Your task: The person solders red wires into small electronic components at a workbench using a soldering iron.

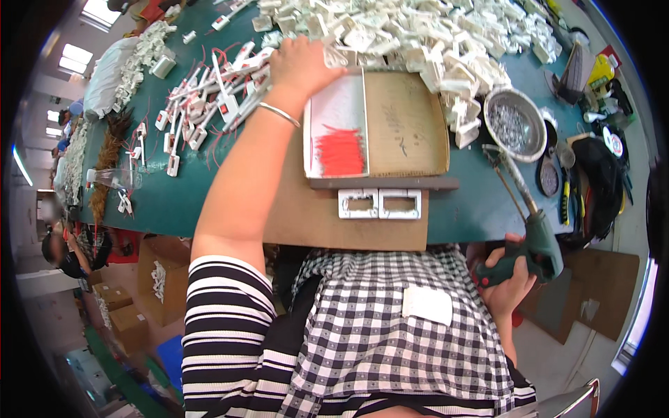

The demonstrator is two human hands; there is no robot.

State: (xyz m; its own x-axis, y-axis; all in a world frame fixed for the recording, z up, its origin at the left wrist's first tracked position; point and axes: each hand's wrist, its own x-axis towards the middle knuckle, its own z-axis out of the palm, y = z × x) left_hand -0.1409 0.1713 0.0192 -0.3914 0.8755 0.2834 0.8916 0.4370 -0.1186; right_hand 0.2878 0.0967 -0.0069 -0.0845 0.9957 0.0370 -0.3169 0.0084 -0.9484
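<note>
My left hand point(303, 68) reaches over the far left corner of a shallow cardboard box, at the near edge of a heap of white plastic housings point(390, 31). Its thumb stands apart from the fingers; the fingertips are partly hidden among the parts. In my right hand point(507, 282) is a green electric screwdriver point(543, 244) with a long shaft. The shaft's tip is at the near rim of a metal bowl point(533, 150) of small screws. Two white rectangular frames point(380, 214) lie side by side on a brown board point(300, 223), against a dark bar point(446, 183).
The divided box point(408, 125) holds short red wires point(339, 152) in its left part. White switch pieces with red leads point(226, 104) are heaped to its left. Pliers point(564, 195) and a dark bag point(598, 174) lie at the right. A person point(66, 254) sits far left.
</note>
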